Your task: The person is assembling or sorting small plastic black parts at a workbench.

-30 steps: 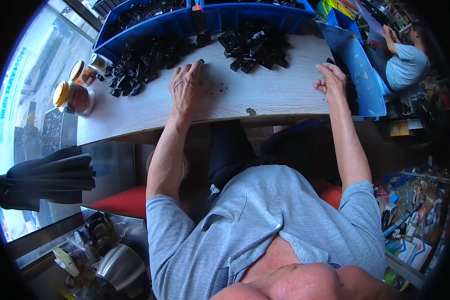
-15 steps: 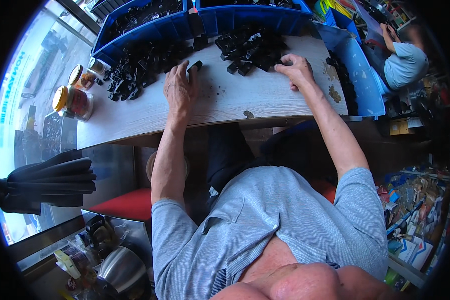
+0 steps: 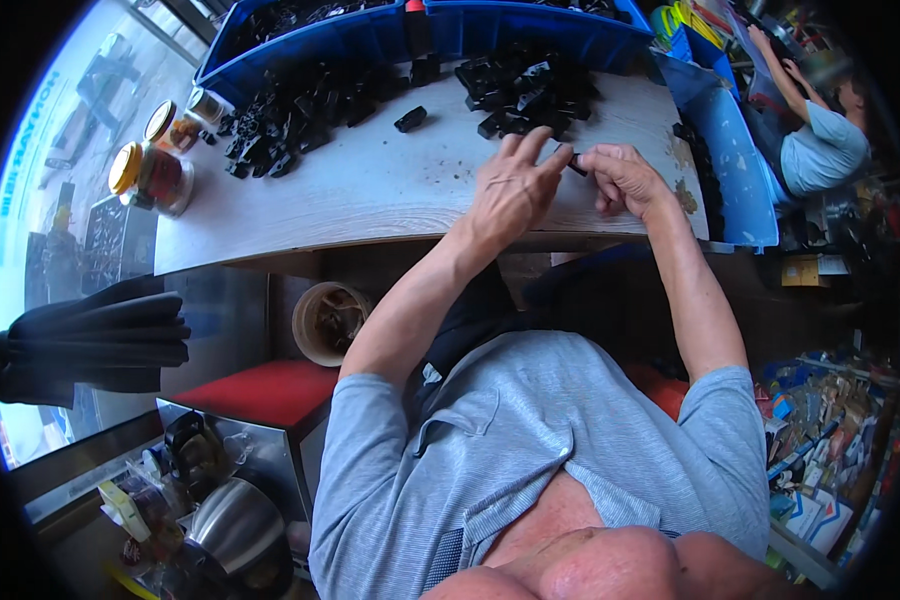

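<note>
My right hand (image 3: 625, 182) pinches a small black plastic part (image 3: 577, 163) between thumb and forefinger, above the right of the table. From the left reaches my left hand (image 3: 515, 188), its fingers stretched out and their tips close to that part; whether they touch it I cannot tell. Just beyond the hands lies a heap of black plastic pieces (image 3: 530, 85). One separate black block (image 3: 410, 119) rests on the tabletop, left of this heap. Farther left spreads another pile of smaller black parts (image 3: 295, 115).
Blue bins (image 3: 320, 50) holding black parts line the back of the pale wooden table (image 3: 370, 200); a lighter blue bin (image 3: 735, 165) stands at its right end. Lidded jars (image 3: 150, 178) sit at the left edge. Below is a round bucket (image 3: 330, 322). Another person (image 3: 820, 145) works at far right.
My left hand has left the black block and moved right, beside my right hand. The right hand has drawn back from the heap with a small black part. The view has shifted slightly.
</note>
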Tool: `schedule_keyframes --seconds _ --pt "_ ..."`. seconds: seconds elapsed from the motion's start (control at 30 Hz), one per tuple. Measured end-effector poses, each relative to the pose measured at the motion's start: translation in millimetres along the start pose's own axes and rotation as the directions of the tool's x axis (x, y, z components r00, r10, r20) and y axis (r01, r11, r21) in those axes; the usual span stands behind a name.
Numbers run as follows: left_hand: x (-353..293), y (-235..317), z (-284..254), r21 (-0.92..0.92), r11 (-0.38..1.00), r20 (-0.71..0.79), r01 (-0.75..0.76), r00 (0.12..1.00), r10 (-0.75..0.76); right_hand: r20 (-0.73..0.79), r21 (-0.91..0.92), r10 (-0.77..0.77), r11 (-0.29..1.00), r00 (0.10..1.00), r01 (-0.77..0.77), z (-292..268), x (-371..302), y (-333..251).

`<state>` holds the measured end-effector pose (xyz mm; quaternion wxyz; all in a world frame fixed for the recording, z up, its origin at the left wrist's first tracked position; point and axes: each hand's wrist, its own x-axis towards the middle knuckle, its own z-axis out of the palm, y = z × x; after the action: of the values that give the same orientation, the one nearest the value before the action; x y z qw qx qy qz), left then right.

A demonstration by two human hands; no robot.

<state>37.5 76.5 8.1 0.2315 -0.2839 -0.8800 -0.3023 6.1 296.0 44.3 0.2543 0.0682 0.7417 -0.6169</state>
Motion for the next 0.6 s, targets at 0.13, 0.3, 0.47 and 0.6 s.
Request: schedule_keyframes --seconds 0.13,0.3,0.47,0.6 --pt "2 -16 16 0.033 0.999 0.122 0.011 0.992 -0.015 0.003 -0.088 0.039 0.995 0.999 -0.039 10 3 -1" --pt "1 -9 5 0.057 0.984 0.179 0.168 0.968 -0.176 -0.127 -0.184 0.041 0.981 0.991 -0.064 27 1 -6" --pt "-15 -49 -26 0.169 0.960 -0.297 0.222 0.940 -0.165 -0.217 -0.135 -0.005 0.991 0.976 -0.025 38 5 -1" --pt "-27 -98 -59 0.441 0.819 -0.294 0.367 0.921 -0.255 -0.290 -0.175 -0.073 0.984 0.954 0.022 55 6 -2"
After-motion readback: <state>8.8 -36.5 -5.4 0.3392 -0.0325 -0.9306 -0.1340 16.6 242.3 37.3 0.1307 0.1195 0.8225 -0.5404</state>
